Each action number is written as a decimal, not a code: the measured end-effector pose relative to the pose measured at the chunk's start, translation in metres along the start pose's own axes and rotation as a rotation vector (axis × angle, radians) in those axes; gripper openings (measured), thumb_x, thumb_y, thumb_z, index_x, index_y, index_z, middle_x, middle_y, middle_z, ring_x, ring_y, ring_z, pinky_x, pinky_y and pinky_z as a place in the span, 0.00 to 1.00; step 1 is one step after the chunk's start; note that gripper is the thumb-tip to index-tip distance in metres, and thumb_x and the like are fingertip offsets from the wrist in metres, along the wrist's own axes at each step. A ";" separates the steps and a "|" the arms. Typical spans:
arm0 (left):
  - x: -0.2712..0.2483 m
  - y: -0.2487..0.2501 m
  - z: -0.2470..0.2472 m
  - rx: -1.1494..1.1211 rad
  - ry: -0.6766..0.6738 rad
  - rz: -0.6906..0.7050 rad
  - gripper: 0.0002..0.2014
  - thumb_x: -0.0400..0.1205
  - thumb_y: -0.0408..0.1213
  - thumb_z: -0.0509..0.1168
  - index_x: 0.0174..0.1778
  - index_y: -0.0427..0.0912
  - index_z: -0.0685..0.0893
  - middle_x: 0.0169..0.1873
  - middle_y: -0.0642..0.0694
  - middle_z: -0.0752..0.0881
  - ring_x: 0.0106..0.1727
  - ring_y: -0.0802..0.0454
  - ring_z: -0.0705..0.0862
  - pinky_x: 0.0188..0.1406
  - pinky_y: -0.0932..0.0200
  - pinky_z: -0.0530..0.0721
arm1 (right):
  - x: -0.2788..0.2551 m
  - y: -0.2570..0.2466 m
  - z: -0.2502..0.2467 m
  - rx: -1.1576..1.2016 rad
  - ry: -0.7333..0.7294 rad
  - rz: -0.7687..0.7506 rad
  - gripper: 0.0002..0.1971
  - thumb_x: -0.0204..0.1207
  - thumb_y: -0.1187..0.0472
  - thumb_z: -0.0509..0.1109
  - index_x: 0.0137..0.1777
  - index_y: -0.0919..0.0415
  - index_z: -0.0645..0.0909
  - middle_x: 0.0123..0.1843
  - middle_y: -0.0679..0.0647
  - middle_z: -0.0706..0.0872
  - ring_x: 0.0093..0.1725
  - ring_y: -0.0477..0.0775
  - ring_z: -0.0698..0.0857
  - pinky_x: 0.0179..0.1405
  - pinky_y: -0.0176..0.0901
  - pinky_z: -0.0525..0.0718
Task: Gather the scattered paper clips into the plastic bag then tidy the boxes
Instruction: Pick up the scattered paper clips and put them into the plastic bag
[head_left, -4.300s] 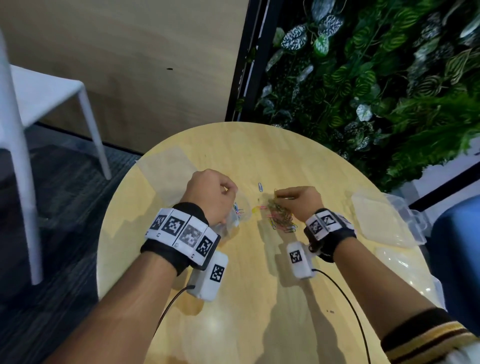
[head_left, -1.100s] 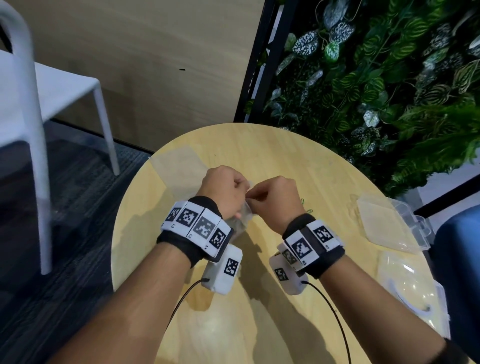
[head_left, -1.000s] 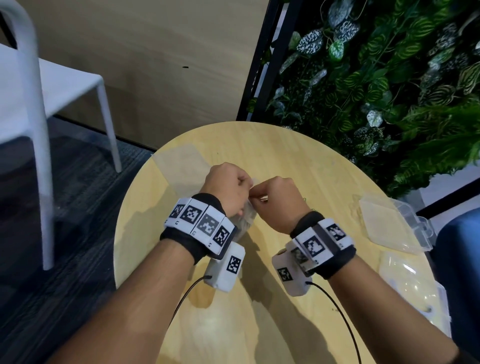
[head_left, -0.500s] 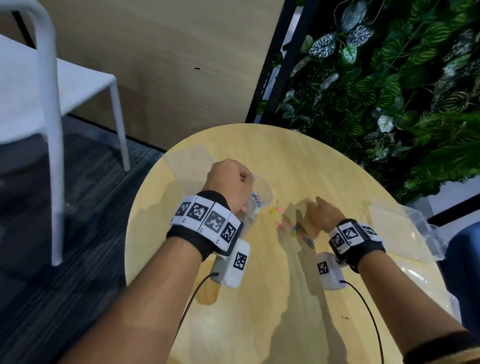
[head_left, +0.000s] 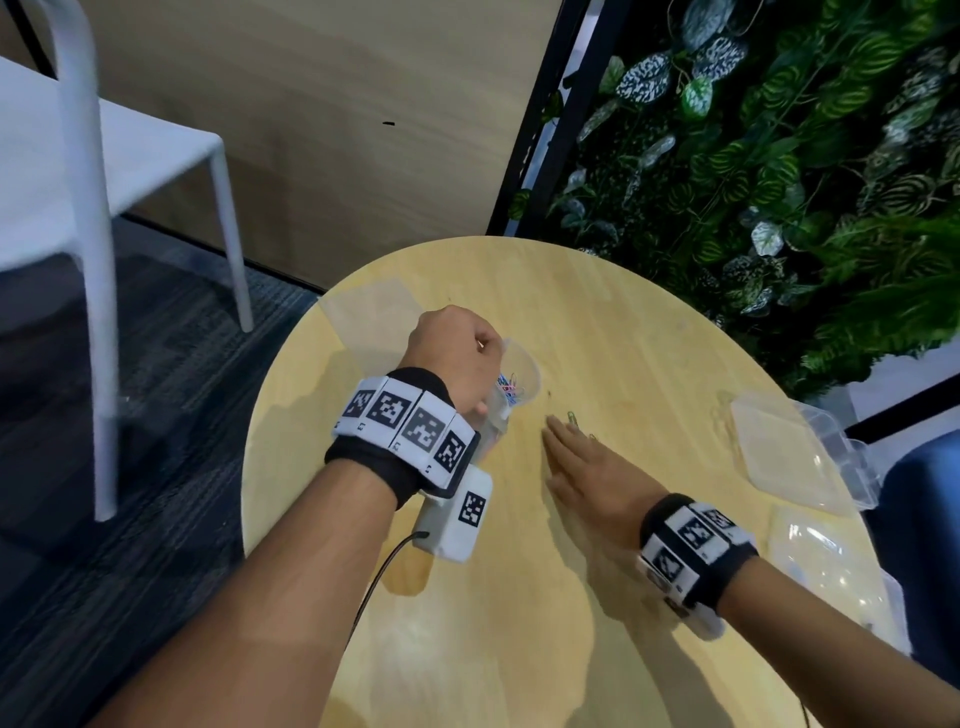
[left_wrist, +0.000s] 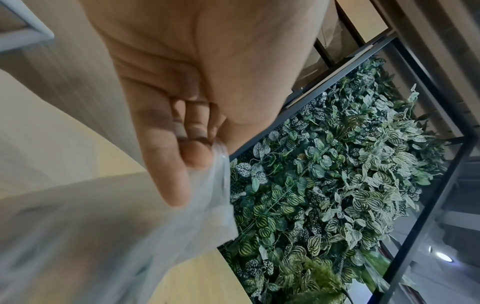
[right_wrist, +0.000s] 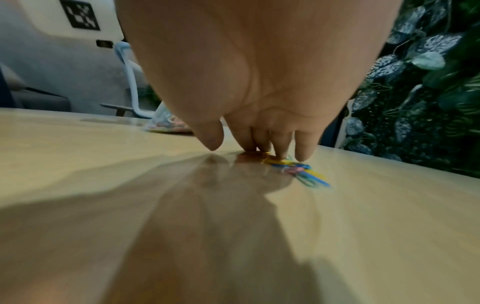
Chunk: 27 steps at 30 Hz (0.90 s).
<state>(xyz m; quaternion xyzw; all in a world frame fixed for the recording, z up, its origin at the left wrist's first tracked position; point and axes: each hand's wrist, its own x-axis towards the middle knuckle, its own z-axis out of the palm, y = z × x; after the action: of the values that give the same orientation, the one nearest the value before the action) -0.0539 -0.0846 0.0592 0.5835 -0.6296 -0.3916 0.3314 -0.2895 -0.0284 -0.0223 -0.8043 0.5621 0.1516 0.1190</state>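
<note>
My left hand grips the rim of a clear plastic bag and holds its mouth open just above the round wooden table; coloured paper clips lie inside the bag. In the left wrist view its curled fingers pinch the bag's edge. To the right of the bag, my right hand lies flat on the table. Its straight fingers press on a small heap of coloured paper clips. Two loose clips show just past the fingertips.
Two clear plastic boxes stand at the table's right edge, one further back and one nearer to me. A flat clear sheet lies at the table's far left. A white chair stands left, a plant wall behind.
My right hand left the bag's mouth, went down to the clips to the right of the bag and now lies flat over them. The left hand keeps hold of the bag.
</note>
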 end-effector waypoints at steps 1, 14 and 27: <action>0.000 0.001 0.001 0.006 -0.001 0.002 0.12 0.84 0.33 0.62 0.42 0.39 0.91 0.26 0.51 0.85 0.23 0.44 0.90 0.33 0.54 0.92 | -0.010 0.006 0.000 -0.014 0.022 -0.034 0.32 0.85 0.44 0.42 0.85 0.59 0.51 0.87 0.53 0.48 0.86 0.54 0.51 0.84 0.48 0.54; -0.001 0.001 0.008 0.058 -0.007 0.018 0.13 0.84 0.33 0.62 0.41 0.39 0.91 0.31 0.52 0.87 0.26 0.42 0.90 0.32 0.56 0.90 | 0.006 -0.020 -0.005 0.071 -0.074 0.364 0.33 0.80 0.43 0.51 0.81 0.56 0.52 0.82 0.63 0.55 0.74 0.74 0.67 0.70 0.65 0.72; -0.007 0.006 0.012 0.079 -0.083 0.026 0.11 0.85 0.34 0.63 0.43 0.40 0.91 0.26 0.54 0.83 0.25 0.41 0.90 0.36 0.49 0.92 | -0.008 -0.031 -0.023 0.058 0.129 0.412 0.12 0.76 0.64 0.64 0.51 0.59 0.90 0.45 0.57 0.89 0.44 0.58 0.87 0.46 0.45 0.88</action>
<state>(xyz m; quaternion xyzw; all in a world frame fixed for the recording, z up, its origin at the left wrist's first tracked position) -0.0663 -0.0762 0.0590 0.5711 -0.6653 -0.3858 0.2869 -0.2603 -0.0194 0.0029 -0.6768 0.7251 0.1047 0.0725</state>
